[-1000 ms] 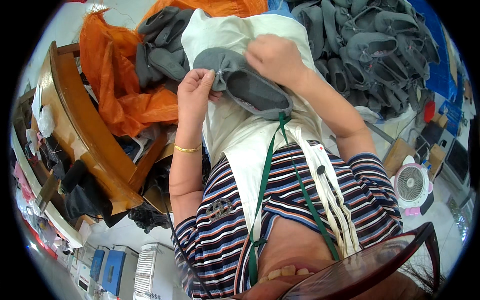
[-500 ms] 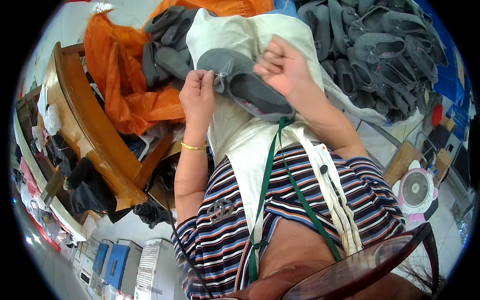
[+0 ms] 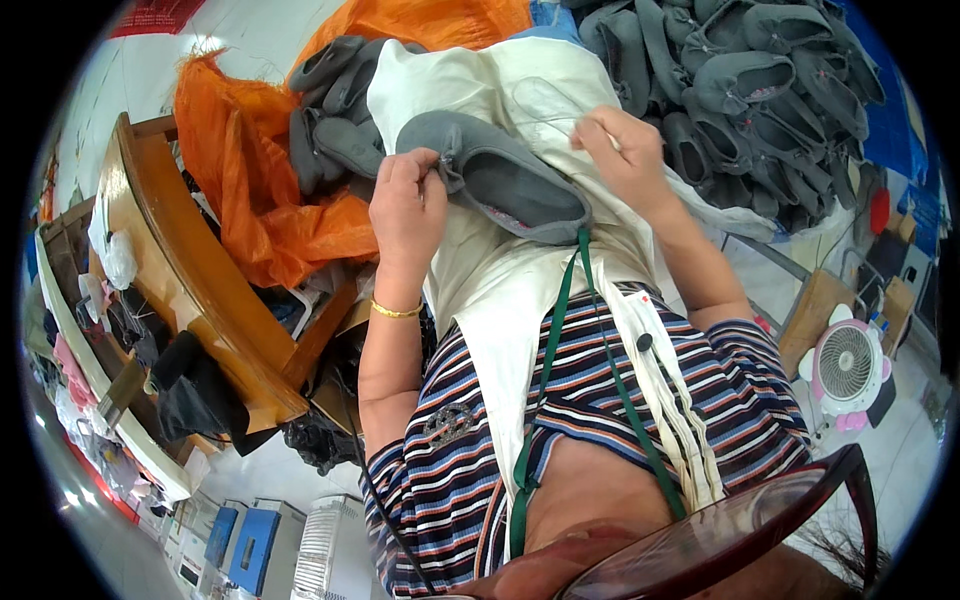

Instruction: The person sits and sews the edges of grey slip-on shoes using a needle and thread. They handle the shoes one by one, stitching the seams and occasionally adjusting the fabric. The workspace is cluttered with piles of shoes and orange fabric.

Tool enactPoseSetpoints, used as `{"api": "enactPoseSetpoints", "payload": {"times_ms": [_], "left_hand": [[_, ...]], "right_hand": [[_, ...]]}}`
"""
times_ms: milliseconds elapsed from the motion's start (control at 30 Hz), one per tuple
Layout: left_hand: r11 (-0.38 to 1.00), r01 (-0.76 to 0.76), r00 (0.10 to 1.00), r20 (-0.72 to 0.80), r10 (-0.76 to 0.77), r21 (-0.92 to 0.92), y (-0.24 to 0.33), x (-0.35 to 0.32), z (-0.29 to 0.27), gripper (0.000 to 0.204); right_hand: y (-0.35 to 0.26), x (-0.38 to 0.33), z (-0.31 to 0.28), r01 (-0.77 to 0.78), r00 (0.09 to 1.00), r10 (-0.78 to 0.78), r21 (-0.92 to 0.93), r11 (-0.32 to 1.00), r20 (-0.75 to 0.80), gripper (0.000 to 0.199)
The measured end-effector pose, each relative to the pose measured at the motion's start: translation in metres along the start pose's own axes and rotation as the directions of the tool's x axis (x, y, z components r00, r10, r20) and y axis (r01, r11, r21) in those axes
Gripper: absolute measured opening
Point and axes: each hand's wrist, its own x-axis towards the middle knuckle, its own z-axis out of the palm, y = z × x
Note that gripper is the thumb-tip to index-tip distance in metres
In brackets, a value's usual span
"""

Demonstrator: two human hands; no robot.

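Observation:
A grey slip-on shoe (image 3: 515, 170) with a dark opening and a reddish patterned insole lies on the pale apron (image 3: 440, 80) over my lap. At its vamp, my left hand (image 3: 408, 190) pinches the small grey bow (image 3: 452, 165), covering part of it. Off to the right of the shoe, my right hand (image 3: 625, 155) is closed in a pinch above the apron. What sits between its fingertips is too small to make out. A faint thin loop, perhaps thread (image 3: 545, 100), shows on the apron near those fingers.
Piled grey shoes (image 3: 740, 100) fill the far right. More grey shoes (image 3: 345, 140) lie far left by an orange mesh sack (image 3: 235, 150). A curved wooden bench (image 3: 190, 290) stands at left, and a pink-white fan (image 3: 848, 360) at right.
My right hand has drawn away from the shoe, to the right and slightly nearer me. My left hand has turned slightly and now covers more of the bow; the shoe stays in place.

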Motion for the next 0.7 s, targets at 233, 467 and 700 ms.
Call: {"api": "enactPoseSetpoints", "payload": {"times_ms": [233,467,700], "left_hand": [[0.952,0.164,0.956,0.197,-0.218,0.259,0.034,0.024,-0.003,0.043],[0.841,0.116,0.974,0.106,-0.202,0.529,0.03,0.043,0.016,0.053],[0.839,0.505,0.863,0.107,-0.493,-0.205,0.006,0.016,0.014,0.023]], "right_hand": [[0.043,-0.026,-0.069,-0.319,0.945,0.274,-0.313,0.895,-0.18,0.018],[0.026,0.003,0.002,-0.32,0.947,0.304,0.242,0.916,0.102,0.018],[0.004,0.023,0.058,-0.068,0.954,0.052,0.042,0.997,0.294,0.015]]}}
